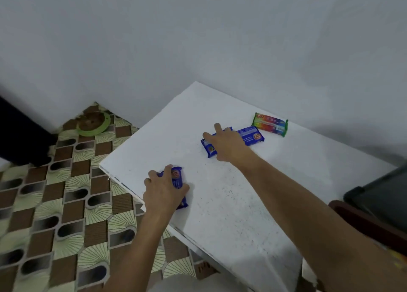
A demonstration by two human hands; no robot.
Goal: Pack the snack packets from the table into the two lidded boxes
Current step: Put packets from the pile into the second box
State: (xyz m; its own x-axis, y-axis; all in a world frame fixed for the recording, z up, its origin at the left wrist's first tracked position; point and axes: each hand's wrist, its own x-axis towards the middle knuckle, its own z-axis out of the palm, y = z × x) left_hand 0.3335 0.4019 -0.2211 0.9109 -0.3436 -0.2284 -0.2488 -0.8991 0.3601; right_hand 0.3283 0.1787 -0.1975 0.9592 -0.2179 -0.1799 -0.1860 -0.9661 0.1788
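Left hand [164, 190] is curling around a blue packet [177, 175] right by the table's [231, 214] near-left edge. It's covering most of the wrapper, so only the logo end and a bottom corner are poking out. Right hand [228, 145] is lying across a second blue packet [208, 149] mid-table, fingers stretched out fairly straight on top and hiding its middle. A third blue packet [251, 135] is sitting just beside that one with its near end going under the hand, so I can't tell if the two are overlapping. A rainbow packet [269, 124] with green ends is lying just past them, apart, nearer the wall. At the right edge a dark box [383, 192] and a maroon rim [361, 219] are getting cut off by the frame, and nothing inside either is showing. Down on the patterned floor [55, 203] a green dish [93, 133] is holding maybe something brown, too blurry to say.
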